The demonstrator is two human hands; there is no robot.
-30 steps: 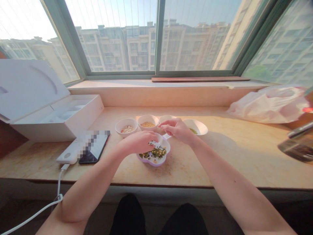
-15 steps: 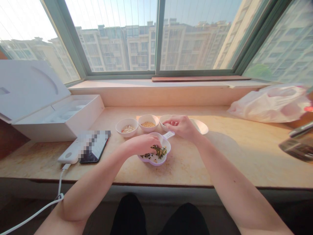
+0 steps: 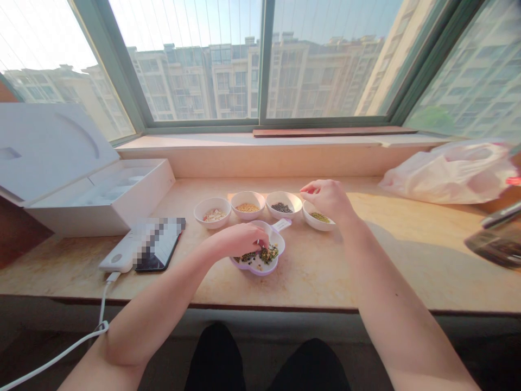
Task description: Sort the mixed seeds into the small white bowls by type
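My left hand [image 3: 245,240] is over the purple-rimmed lobed dish [image 3: 281,244], its curled fingertips down in a mix of green, black and yellow beans [image 3: 269,253]. The fingers are pinched together, and whatever lies between them is too small to make out. My right hand [image 3: 325,196] hovers above the edge of a small white bowl of green beans [image 3: 321,217], covering part of it. Its thumb and fingers are drawn together at the tips; what they hold is unclear. Left of it stands a white bowl of black beans [image 3: 280,207].
Farther left are a bowl of yellow grains [image 3: 247,207] and one of pale flat pieces [image 3: 214,215]. A phone [image 3: 159,252], a corded white device [image 3: 118,255] and an open white box [image 3: 140,195] are at left. A plastic bag [image 3: 451,171] lies at right.
My right hand has moved right and up, from the bowl of black beans to above the green beans. My left hand stays in the dish, its fingers drawn closer together.
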